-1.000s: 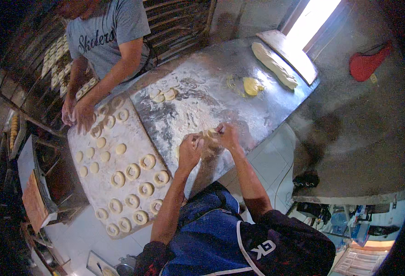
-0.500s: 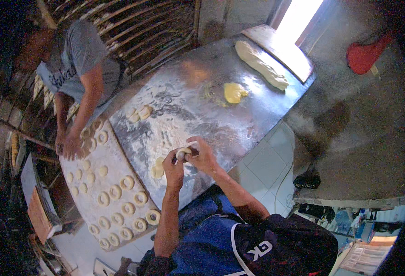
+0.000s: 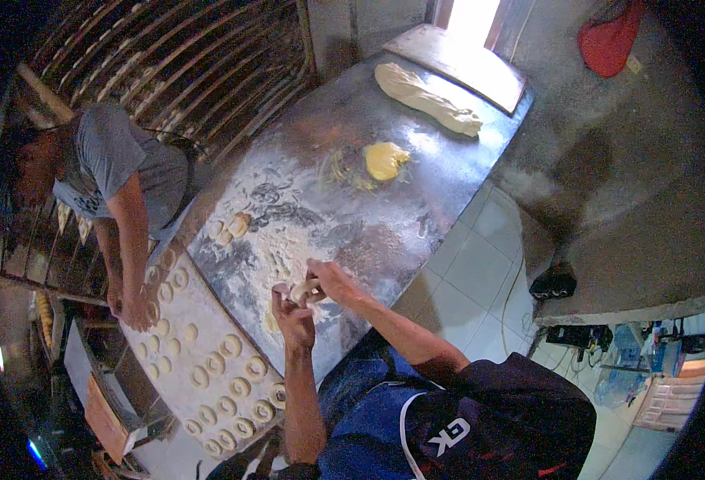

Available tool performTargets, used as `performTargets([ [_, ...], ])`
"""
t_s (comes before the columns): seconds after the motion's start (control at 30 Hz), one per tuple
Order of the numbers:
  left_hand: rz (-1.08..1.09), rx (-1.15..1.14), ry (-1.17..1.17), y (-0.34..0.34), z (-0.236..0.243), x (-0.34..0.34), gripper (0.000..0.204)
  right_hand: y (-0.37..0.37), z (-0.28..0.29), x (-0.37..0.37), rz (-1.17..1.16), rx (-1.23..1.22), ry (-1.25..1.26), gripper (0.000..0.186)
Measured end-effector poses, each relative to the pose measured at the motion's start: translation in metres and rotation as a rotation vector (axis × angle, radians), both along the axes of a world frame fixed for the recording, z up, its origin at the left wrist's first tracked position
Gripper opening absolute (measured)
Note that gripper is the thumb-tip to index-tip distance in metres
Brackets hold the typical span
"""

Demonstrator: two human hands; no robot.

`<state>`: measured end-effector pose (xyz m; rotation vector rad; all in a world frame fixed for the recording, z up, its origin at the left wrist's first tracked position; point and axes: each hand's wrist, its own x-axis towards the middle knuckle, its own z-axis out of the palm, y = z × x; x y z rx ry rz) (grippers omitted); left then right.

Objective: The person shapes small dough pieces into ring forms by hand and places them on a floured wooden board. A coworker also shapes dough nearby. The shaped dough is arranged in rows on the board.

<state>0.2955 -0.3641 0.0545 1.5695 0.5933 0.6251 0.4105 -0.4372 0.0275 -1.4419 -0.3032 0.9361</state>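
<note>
Both my hands work on a pale dough ring (image 3: 303, 290) above the floured worktable. My right hand (image 3: 332, 282) grips the ring from the right, fingers wrapped round it. My left hand (image 3: 295, 322) takes its left side between raised fingers and thumb; where exactly they touch is partly hidden. Just left of that hand, a small dough piece (image 3: 271, 319) lies on the table, partly covered. Farther left, a few dough pieces (image 3: 229, 229) sit together in the flour.
A board (image 3: 188, 350) at the left carries rows of dough rings and small dough balls; a co-worker's hands (image 3: 133, 308) reach to its edge. Yellow fat (image 3: 385, 161) and a long dough slab (image 3: 428, 99) lie on the metal table (image 3: 464, 188). A wooden rack (image 3: 232, 72) stands behind.
My view has shifted, so the table sits differently in the picture. The left hand's fingers have spread and lifted around the dough ring, while the right hand keeps its hold.
</note>
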Motion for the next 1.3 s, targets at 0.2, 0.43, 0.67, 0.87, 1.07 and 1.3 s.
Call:
performTargets([
  [0.2,0.199,-0.169,-0.049,0.014,-0.009,-0.012,0.022,0.018,-0.007,-0.038,-0.093,0.210,-0.082,0.057],
  [0.43,0.444,-0.573,-0.262,0.025,-0.029,-0.020,0.037,0.038,0.025,-0.073,-0.118,-0.230,-0.412,0.063],
  [0.67,0.476,0.184,0.110,0.063,-0.050,-0.070,0.041,0.062,0.009,-0.113,0.087,-0.020,-0.512,0.062],
  [0.87,0.557,1.131,0.206,0.090,-0.069,-0.120,0.031,0.092,0.008,-0.152,0.275,-0.202,-0.404,0.064],
  [1.07,0.487,0.133,-0.054,0.113,-0.060,-0.182,0.029,0.122,-0.017,-0.192,0.380,0.041,-0.524,0.041],
  [1.3,0.777,-0.458,-0.285,0.142,-0.041,-0.268,0.038,0.171,-0.044,-0.269,0.729,0.227,-0.773,0.032],
])
